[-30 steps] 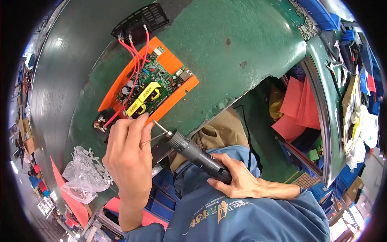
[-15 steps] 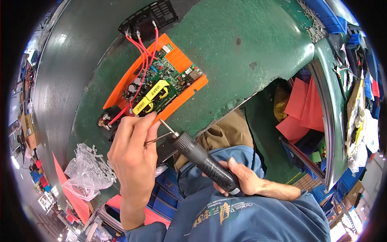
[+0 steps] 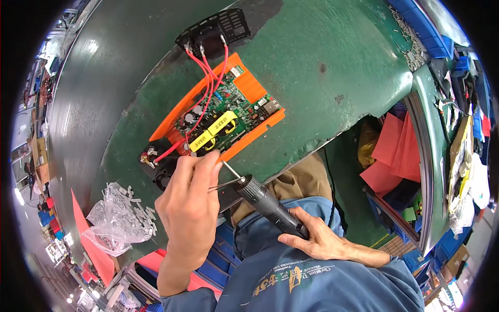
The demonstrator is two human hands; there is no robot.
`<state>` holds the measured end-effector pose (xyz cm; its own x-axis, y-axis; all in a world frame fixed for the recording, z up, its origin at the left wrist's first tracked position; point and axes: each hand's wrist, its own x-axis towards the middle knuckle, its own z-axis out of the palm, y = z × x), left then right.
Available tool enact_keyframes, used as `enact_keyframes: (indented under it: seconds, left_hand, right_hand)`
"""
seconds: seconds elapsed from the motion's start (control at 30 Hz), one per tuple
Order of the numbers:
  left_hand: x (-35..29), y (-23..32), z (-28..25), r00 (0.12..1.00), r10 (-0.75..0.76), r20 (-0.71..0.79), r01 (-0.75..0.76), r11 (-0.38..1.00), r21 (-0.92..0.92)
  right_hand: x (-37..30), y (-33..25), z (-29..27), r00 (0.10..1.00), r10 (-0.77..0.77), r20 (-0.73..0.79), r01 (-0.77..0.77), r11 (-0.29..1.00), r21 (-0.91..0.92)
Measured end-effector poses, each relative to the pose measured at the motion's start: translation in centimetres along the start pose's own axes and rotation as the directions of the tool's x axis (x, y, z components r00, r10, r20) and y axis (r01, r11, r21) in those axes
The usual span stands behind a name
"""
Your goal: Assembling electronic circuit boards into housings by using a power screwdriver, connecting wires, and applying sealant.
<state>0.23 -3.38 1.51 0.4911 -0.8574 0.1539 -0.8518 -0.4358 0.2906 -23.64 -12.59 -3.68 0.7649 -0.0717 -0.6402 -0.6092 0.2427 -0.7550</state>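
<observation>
An orange metal casing (image 3: 249, 139) holding a green circuit board (image 3: 236, 106) and yellow-wrapped transformers (image 3: 213, 132) lies on the green bench. My left hand (image 3: 189, 203) is closed, fingertips at the casing's near edge; a thin dark metal rod sticks out from beneath its fingers, its kind unclear. With my right hand (image 3: 314, 236) I grip the rear of a black electric screwdriver (image 3: 270, 208). Its bit points up to the casing edge beside my left fingertips; the exact contact point is too small to make out. Red wires (image 3: 212, 78) run to a black vented end panel (image 3: 221, 31).
A black fan panel with terminals (image 3: 150, 156) sits at the casing's left end. Left of my arm lies a clear plastic bag (image 3: 117, 221) among small grey pieces. The bench edge is ragged near my lap; a metal-framed opening with red sheets (image 3: 405, 145) is at right.
The whole view has shifted, so the bench things appear farther right and slightly lower. My right hand has changed its hold at the screwdriver's rear. The bit stays by the casing edge.
</observation>
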Motion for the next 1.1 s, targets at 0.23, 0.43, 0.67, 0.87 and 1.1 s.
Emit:
enact_keyframes:
  seconds: [0.23, 0.43, 0.67, 0.87, 1.1]
  left_hand:
    - [0.1, -0.2, -0.1, 1.000, -0.002, 0.000, 0.002, 1.000, -0.026]
    - [0.2, -0.3, 0.1, 1.000, 0.009, -0.008, -0.009, 1.000, -0.024]
    - [0.2, -0.5, 0.2, 1.000, -0.003, 0.003, 0.003, 1.000, -0.014]
    - [0.4, -0.1, 0.1, 0.999, -0.052, 0.010, 0.052, 0.997, -0.055]
    - [-0.1, -0.7, -0.3, 0.999, 0.017, 0.041, -0.017, 1.000, 0.006]
  right_hand:
    - [0.1, 0.3, -0.1, 0.999, -0.037, -0.002, 0.037, 0.997, 0.065]
    - [0.1, 0.0, -0.3, 1.000, -0.010, -0.007, 0.010, 1.000, 0.030]
    - [1.4, 1.7, -0.9, 0.956, -0.125, 0.264, -0.089, 0.737, 0.670]
    - [0.9, 0.4, 0.1, 0.999, -0.013, 0.044, 0.000, 0.958, 0.287]
    - [0.0, 0.6, 1.2, 0.962, -0.158, -0.224, 0.133, 0.984, -0.121]
